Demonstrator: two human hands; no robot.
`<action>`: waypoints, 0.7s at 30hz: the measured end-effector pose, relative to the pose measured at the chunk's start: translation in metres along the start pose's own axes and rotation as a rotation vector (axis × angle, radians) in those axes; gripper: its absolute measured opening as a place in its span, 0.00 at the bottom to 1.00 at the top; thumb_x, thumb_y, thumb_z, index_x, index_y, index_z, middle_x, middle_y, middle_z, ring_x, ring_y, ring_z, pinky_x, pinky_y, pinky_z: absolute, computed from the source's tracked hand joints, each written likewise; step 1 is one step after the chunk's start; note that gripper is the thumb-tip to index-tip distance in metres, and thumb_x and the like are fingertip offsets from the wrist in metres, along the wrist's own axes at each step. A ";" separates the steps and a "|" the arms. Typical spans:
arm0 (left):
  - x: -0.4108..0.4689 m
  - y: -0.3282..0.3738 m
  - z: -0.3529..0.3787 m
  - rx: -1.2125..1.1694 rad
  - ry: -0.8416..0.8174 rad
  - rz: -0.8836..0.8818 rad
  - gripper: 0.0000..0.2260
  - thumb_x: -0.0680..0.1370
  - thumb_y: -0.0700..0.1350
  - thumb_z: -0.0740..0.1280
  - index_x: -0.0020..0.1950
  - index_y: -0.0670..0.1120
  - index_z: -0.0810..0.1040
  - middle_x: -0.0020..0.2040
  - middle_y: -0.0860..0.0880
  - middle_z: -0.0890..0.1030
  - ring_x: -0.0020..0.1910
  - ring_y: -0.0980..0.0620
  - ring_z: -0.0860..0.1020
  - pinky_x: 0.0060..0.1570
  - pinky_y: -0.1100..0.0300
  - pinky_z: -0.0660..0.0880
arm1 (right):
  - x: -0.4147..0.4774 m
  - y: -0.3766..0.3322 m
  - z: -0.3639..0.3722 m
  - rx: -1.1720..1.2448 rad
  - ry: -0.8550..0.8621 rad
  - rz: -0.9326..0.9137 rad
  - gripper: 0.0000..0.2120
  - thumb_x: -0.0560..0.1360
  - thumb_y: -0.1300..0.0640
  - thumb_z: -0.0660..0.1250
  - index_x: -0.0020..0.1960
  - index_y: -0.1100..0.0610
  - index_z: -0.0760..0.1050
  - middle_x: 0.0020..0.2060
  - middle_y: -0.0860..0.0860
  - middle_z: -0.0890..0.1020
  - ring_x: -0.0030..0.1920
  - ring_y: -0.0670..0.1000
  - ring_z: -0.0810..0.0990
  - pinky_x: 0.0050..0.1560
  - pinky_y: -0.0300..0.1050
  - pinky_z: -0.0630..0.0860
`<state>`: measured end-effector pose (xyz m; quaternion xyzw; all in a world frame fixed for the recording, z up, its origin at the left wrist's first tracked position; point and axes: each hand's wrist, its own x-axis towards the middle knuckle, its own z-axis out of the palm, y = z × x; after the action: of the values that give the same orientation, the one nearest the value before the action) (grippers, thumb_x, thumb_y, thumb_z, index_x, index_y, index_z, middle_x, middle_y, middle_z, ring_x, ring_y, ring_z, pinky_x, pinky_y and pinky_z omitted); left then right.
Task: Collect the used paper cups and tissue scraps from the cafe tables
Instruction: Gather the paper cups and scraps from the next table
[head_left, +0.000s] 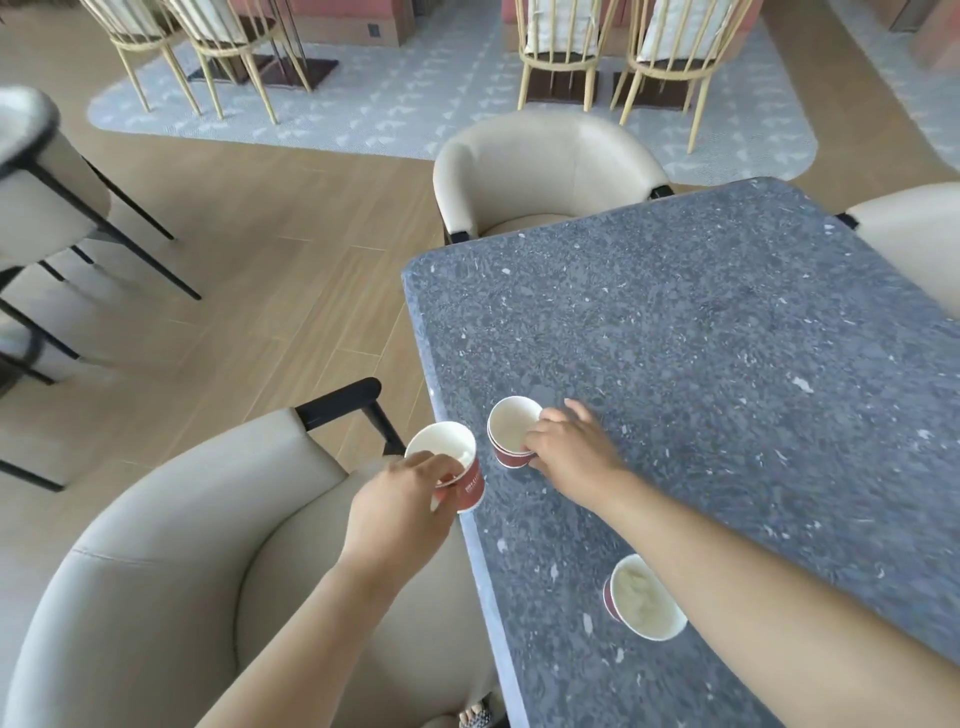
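While the left hand (410, 493) pinches a red paper cup (467, 483) by its rim at the near-left edge of the grey speckled table (701, 338), the right hand (566, 452) curls its fingers round a second red cup (511, 431), seemingly a nested stack, standing on the tabletop just beside the first. A third cup (644, 597), holding something pale and crumpled, stands nearer, partly under the right forearm.
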<state>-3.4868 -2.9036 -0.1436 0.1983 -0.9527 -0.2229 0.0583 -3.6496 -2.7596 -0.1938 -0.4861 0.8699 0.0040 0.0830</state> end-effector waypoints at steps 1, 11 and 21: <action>-0.003 0.002 0.002 -0.006 -0.005 0.010 0.07 0.72 0.46 0.66 0.48 0.54 0.79 0.46 0.56 0.81 0.43 0.49 0.78 0.37 0.56 0.76 | 0.000 0.000 -0.001 -0.004 -0.001 0.008 0.08 0.74 0.59 0.63 0.52 0.53 0.76 0.52 0.48 0.79 0.60 0.52 0.69 0.69 0.52 0.52; -0.010 0.038 0.015 -0.086 -0.055 0.178 0.07 0.73 0.45 0.66 0.48 0.54 0.79 0.46 0.55 0.81 0.43 0.50 0.78 0.34 0.59 0.74 | -0.076 0.016 -0.012 0.131 0.165 0.178 0.07 0.74 0.59 0.63 0.49 0.59 0.77 0.48 0.53 0.80 0.54 0.56 0.73 0.50 0.48 0.71; -0.034 0.111 0.046 -0.142 -0.139 0.375 0.06 0.73 0.46 0.67 0.49 0.53 0.79 0.47 0.56 0.80 0.44 0.48 0.79 0.35 0.54 0.76 | -0.216 0.052 0.001 0.256 0.236 0.526 0.08 0.75 0.59 0.63 0.52 0.59 0.77 0.52 0.53 0.80 0.57 0.55 0.73 0.52 0.48 0.73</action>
<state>-3.5043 -2.7801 -0.1354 -0.0026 -0.9566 -0.2877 0.0467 -3.5824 -2.5493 -0.1668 -0.2273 0.9629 -0.1406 0.0382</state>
